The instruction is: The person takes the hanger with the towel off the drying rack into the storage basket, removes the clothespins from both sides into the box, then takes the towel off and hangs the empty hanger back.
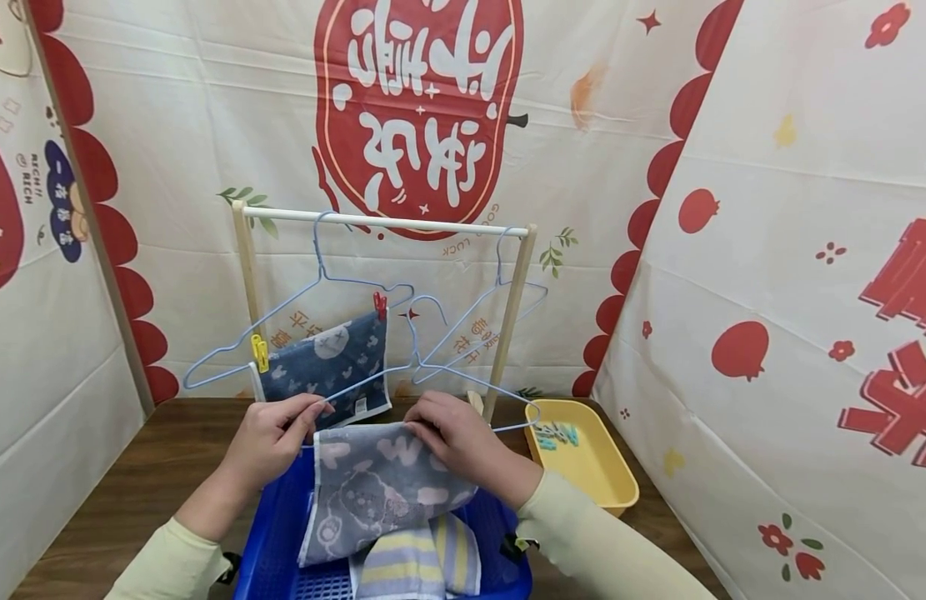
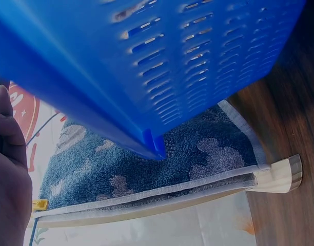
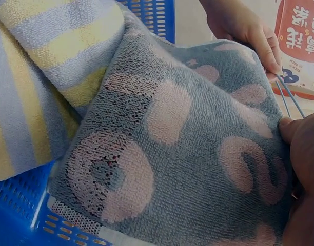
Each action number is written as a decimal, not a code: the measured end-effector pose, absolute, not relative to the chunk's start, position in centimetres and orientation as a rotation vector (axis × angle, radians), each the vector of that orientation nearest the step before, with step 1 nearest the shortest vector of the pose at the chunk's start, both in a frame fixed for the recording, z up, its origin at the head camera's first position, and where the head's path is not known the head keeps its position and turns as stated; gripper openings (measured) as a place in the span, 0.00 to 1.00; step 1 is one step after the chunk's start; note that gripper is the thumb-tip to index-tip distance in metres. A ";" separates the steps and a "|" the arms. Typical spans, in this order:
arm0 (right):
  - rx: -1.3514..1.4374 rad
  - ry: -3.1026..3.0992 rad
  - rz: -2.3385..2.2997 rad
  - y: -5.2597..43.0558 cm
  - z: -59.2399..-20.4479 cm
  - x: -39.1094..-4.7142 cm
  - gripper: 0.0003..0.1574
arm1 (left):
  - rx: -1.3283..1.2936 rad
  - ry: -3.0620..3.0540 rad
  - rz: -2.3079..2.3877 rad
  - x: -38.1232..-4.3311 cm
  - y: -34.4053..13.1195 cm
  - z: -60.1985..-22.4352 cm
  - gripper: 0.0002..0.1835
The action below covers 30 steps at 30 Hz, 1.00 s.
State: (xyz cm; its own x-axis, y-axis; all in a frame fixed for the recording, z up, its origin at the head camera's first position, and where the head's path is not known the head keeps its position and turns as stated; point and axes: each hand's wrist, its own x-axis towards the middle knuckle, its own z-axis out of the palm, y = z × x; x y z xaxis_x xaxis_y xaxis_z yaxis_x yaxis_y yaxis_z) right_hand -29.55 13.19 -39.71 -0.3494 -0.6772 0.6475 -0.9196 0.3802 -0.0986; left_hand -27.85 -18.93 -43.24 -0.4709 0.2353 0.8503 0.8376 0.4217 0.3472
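My left hand (image 1: 271,437) pinches the left side of a blue wire hanger (image 1: 416,358), held up in front of the rack. A grey towel with pink patterns (image 1: 383,496) is draped over the hanger's lower bar. Its top edge is pinched between the thumb and fingers of my right hand (image 1: 463,437). In the right wrist view the towel (image 3: 198,148) spreads below the right thumb, with the hanger wire beside it. Below both hands stands a blue basket (image 1: 271,517), where a yellow-and-lilac striped towel (image 1: 410,558) lies.
Behind stands a drying rack (image 1: 387,222) with two more hangers. One carries a dark blue towel (image 1: 327,358), clipped by a yellow clothespin (image 1: 260,354) and a red clothespin (image 1: 380,306). At right, a yellow tray (image 1: 598,467) contains several clothespins (image 1: 556,433).
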 end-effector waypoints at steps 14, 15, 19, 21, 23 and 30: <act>1.347 -2.086 0.645 13.2 -38.6 -29.4 0.03 | -0.897 -1.924 -1.009 -27.9 -18.8 -43.4 0.15; 1.347 -2.077 0.647 13.3 -38.5 -29.4 0.03 | -0.896 -1.921 -1.007 -27.9 -18.8 -43.4 0.15; 1.348 -2.048 0.674 13.3 -38.2 -29.4 0.03 | -0.887 -1.924 -1.000 -27.9 -18.9 -43.6 0.15; 1.349 -2.033 0.689 13.3 -37.9 -29.4 0.03 | -0.878 -1.930 -0.994 -28.0 -18.9 -43.7 0.15; 1.353 -2.016 0.703 13.3 -37.7 -29.5 0.03 | -0.874 -1.927 -0.987 -28.0 -19.0 -43.7 0.15; 1.337 -1.991 0.734 13.4 -37.0 -29.5 0.04 | -0.902 -1.900 -0.970 -28.2 -19.2 -43.6 0.18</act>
State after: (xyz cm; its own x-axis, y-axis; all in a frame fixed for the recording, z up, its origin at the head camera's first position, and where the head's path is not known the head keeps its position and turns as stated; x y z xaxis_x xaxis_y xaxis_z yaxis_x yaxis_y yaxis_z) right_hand -29.53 13.39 -36.96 -0.2928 -0.5908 0.7519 -0.9375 0.3321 -0.1041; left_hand -28.21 -19.15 -43.59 -0.4237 0.2288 0.8764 0.8439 0.4512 0.2902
